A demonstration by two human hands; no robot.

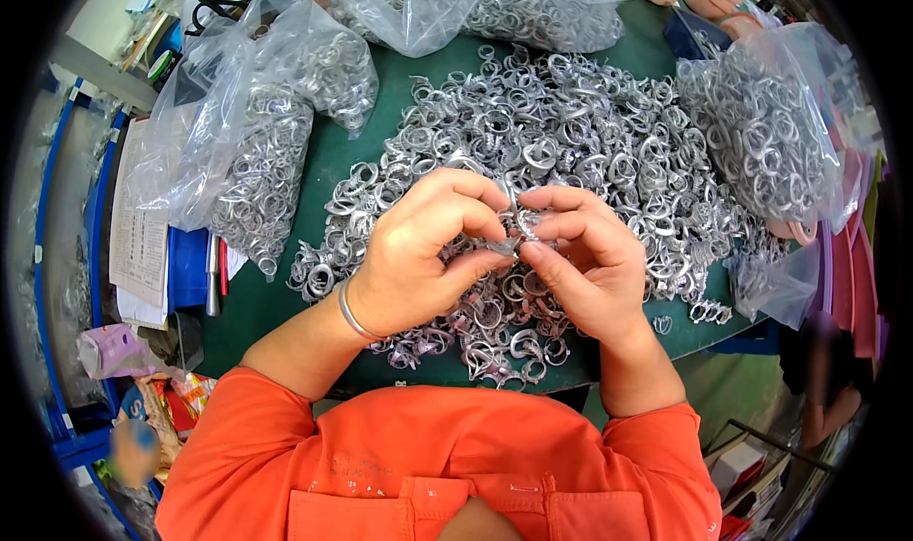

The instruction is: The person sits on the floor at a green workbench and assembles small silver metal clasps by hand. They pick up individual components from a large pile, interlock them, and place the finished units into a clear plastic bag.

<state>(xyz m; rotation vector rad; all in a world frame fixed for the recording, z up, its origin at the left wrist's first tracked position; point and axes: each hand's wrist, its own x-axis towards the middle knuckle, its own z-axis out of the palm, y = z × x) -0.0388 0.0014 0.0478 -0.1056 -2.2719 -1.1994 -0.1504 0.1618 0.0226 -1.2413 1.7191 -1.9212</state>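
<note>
My left hand [409, 241] and my right hand [599, 265] meet above a wide heap of silver-grey metal rings [609, 123]. Thumb and fingers of each are pinched together on a small silvery ring [514, 227] between them. Fingertips cover much of that ring, so its exact shape, and whether there is more than one piece, cannot be made out. Loose rings lie under and in front of both hands, some close to the table's near edge.
Clear plastic bags of rings stand at the left [262, 180], back [542, 18] and right [761, 123] of the green table [347, 151]. Black-handled scissors [217, 4] lie at the back left. Papers [138, 237] and pens [214, 275] sit at the left edge. Another person [827, 379] is at the right.
</note>
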